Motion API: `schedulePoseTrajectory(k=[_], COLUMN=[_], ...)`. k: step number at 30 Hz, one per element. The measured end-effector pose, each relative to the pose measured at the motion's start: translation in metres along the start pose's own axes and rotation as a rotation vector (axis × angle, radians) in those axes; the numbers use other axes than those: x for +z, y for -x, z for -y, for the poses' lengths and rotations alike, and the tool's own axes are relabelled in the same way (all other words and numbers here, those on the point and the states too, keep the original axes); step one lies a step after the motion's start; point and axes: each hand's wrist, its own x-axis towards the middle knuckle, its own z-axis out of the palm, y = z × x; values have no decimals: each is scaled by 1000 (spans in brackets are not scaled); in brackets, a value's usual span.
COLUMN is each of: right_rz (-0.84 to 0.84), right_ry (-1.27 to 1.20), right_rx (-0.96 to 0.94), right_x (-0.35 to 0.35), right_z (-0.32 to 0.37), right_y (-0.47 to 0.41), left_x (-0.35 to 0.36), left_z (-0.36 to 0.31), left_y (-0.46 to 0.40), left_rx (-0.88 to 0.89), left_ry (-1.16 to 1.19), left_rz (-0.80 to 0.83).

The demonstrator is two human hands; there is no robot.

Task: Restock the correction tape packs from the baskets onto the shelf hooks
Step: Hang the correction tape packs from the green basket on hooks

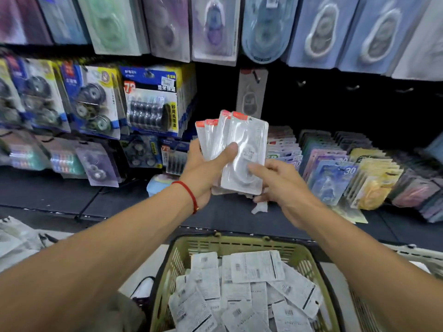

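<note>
Dark shelving (335, 111) fills the background beyond both hands, hung and stacked with carded stationery packs, most of them blurred. Between the hands, raised above the basket, is a fanned stack of correction tape packs (242, 152) in clear sleeves with red top strips; the frontmost one faces the camera and shows a white dispenser, its small print too soft to read. The left hand (206, 173) grips the stack from the left, thumb curled across the front of the packs and the other fingers hidden behind them. A red string bracelet (190, 195) circles that wrist. The right hand (278, 185) meets the stack from the right, its thumb pressed on the front of the foremost pack and its fingers curled under the lower edge, so that both hands are clamped on the same bundle, close together.

Directly behind the stack, a single grey pack (250, 94) hangs on a hook. To the left of the left hand hangs a blue and yellow card (151, 101) bearing a large "72" and Chinese characters. To the right of the right hand stand rows of cards, one blue card (333, 180) marked "30".

Below the forearms sits an olive-green basket (230, 245), filled with more packs (247, 291) lying back side up, white with barcodes and fine print that cannot be read.
</note>
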Motion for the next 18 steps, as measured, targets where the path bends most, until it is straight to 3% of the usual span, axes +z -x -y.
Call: schedulePoseTrajectory(k=[3, 8, 12, 18], right_rz=[-43, -215, -237, -215], right_ry=[-23, 85, 89, 59], right_rx=[-101, -336, -326, -319], right_x=[-3, -16, -22, -17], right_z=[4, 22, 29, 25], right_y=[-13, -51, -74, -86], left_x=[2, -8, -22, -35], left_z=[-4, 4, 2, -7], left_y=[-14, -30, -36, -37], left_rx=[56, 199, 281, 316], left_ry=[-20, -115, -214, -161], left_rz=[-3, -154, -159, -188])
